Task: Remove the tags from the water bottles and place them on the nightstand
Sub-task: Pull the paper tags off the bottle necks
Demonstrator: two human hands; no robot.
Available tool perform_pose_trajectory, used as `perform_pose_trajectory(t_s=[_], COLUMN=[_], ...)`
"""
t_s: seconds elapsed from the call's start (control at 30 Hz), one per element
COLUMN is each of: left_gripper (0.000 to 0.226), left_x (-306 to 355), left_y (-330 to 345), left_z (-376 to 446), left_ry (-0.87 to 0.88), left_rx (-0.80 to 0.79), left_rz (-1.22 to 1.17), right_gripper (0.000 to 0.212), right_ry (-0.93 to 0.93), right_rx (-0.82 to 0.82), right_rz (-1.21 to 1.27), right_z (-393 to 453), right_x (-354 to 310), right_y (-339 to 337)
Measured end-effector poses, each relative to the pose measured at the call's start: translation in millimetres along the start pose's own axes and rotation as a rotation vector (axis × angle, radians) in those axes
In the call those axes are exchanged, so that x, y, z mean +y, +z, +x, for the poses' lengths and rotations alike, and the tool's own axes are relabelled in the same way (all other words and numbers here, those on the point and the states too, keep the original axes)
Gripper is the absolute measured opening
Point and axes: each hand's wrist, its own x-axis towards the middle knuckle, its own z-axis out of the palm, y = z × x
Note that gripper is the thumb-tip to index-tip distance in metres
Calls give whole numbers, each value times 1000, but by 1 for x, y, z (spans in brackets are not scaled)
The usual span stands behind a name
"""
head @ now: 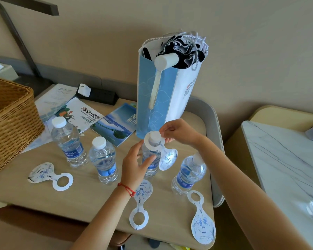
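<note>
Last tagged bottle [150, 156] stands at frame centre, held upright by the left hand [134, 165], fingers and thumb curled round its body. Its tag [163, 152] is still ringed over the neck below the cap, paddle end hanging on the right side. The ring edge is pinched by the right hand [175, 131] at the cap, thumb and fingers closed on the paper.

Judgement for the step: the ring is best lifted straight up over the cap, kept level so the paper is not torn; the bottle should be kept pinned down by the left hand so it is not tipped into its neighbours.

Three tags already lie flat on the nightstand [90, 204]: one at lower left [50, 175], one at lower centre [140, 206], one at lower right [201, 219]. Three bare bottles stand around: [68, 143], [103, 159], [189, 173]. Free space for the last tag is seen between them.

Upper half of frame: blue paper bag [161, 91] with a folded umbrella inside, brochures [83, 112], black power strip [98, 95]. A wicker basket [9, 116] sits at far left, a marble-topped surface [285, 159] at far right, a beige wall behind.
</note>
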Motion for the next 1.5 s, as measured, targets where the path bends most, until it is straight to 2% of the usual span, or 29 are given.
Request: perform_pose_trajectory(t_s=[0.13,0.33,0.6,0.83,0.93,1.13,1.33,1.5], left_gripper=[55,53,58,57,57,57,57,56], left_x=[-1,-2,-5,-6,-7,-8,-10,-7], left_y=[0,0,1,2,4,4,5,5], left_z=[1,3,2,0,1,1,2,2], left_ry=[10,24,30,38,38,29,-10,-18], left_rx=[-7,-17,-8,-6,-10,-5,3,20], left_rz=[-12,-4,28,21,14,-5,-34,-23], right_gripper=[4,10,18,13,9,9,13,11], right_ry=[-61,-125,-133,18,117,365,500,603], right_rx=[67,90,343,663,746,719,627,627], right_rz=[53,74,321,544,553,539,549,468], right_z=[-2,-15,-65,-78,-70,-44,-21,-9], right_x=[-2,-13,-15,6,28,83,124,155], right_y=[-1,-1,-4,-36,-45,-41,-20,-1])
